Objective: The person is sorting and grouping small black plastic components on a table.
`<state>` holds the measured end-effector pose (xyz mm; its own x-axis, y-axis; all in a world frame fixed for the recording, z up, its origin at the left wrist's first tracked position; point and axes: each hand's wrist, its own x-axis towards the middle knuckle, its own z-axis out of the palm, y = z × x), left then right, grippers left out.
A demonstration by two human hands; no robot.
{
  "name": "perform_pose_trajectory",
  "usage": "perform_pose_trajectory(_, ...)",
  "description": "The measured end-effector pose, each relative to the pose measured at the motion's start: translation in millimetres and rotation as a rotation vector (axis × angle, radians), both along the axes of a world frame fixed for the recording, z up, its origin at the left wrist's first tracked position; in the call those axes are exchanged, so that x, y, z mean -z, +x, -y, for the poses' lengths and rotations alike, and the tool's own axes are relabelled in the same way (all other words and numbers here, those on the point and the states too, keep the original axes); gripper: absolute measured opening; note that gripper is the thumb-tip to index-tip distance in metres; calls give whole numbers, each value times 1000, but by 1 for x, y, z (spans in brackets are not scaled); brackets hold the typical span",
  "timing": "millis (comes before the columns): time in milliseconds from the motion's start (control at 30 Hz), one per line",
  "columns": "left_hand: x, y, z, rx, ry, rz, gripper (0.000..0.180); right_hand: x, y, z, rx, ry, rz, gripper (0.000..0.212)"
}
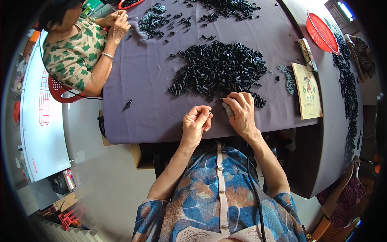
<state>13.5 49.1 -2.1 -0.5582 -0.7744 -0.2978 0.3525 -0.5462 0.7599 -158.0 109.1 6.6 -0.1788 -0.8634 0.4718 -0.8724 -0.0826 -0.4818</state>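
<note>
Head view. The person sits at the near edge of a table covered by a dark purple cloth (145, 76). A large heap of small black tubular parts (219, 66) lies at 12 o'clock from the hands, its near fringe just beside the right hand.

Left hand (195, 123): raised slightly off the cloth, fingers curled inward with thumb and fingertips (204, 115) pinched together. Whether a part sits in the pinch cannot be told; nothing shows between the tips.

Right hand (241, 111): fingers folded down and closed around a small grey ribbed piece (228, 109), which protrudes at 9 o'clock from the palm. The knuckles rest at the heap's edge, touching or nearly touching the nearest black parts.

Judgement on method: the work appears to be fitting or sorting single parts. It would go best if one part is drawn at a time from the heap's near fringe, the grey piece held steady and low over the cloth, and the left pinch kept light so the part stays aligned.

Surroundings: a second, scattered heap of black parts (225, 8) lies at 12 o'clock further off. A co-worker's hands (117, 22) work at 10 o'clock. A red basket (321, 32) sits at 2 o'clock, a booklet (307, 90) at 3 o'clock.
</note>
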Motion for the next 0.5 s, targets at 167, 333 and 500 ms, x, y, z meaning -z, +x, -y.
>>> perform_pose_trajectory(167,0,1,1,-15,20,-13,11,-5,1,0,20,-12,22,46)
perform_pose_trajectory(333,1,2,1,-27,30,-29,12,-10,-5,-5,57,-21,34,45)
perform_pose_trajectory(500,1,2,1,-27,36,-30,12,-8,-5,-14,74,5,26,45)
